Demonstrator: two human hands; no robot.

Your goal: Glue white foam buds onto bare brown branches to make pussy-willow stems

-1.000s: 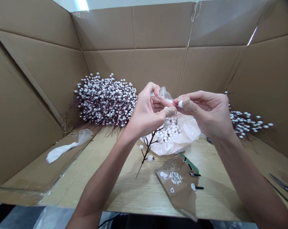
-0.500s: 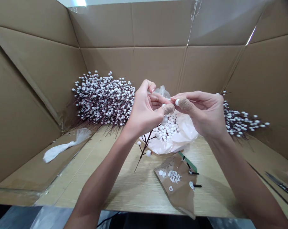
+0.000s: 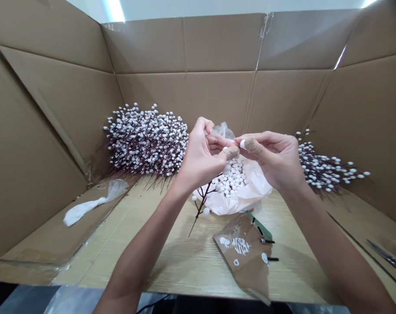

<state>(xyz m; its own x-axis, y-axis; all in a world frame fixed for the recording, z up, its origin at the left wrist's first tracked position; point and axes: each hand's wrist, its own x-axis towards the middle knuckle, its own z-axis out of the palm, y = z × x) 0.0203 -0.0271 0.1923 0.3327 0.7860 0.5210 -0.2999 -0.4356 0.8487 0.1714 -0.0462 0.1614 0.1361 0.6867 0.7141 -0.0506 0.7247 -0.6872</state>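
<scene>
My left hand [image 3: 208, 150], its thumb tip wrapped in tan tape, is closed on a dark branch [image 3: 201, 203] with white berries. The branch hangs below the palm, its bare stem end pointing down and left. My right hand [image 3: 273, 157], also with a taped thumb, pinches a small white piece [image 3: 242, 144], seemingly a berry. The fingertips of both hands meet over a pile of loose white berries [image 3: 231, 181] on pinkish plastic [image 3: 246, 203]. What lies right between the fingertips is mostly hidden.
Cardboard walls [image 3: 217, 48] enclose the table [image 3: 171, 266]. Berry branches are heaped at back left [image 3: 148, 139] and right [image 3: 328, 170]. In front lies a glue-spotted cardboard piece [image 3: 246, 266] with dark sticks. A white plastic strip [image 3: 86, 210] lies left, scissors [image 3: 386, 257] right.
The view has tilted slightly upward, so everything sits a little lower in it. Both hands keep nearly the same pose, fingertips together, with the branch still in the left hand.
</scene>
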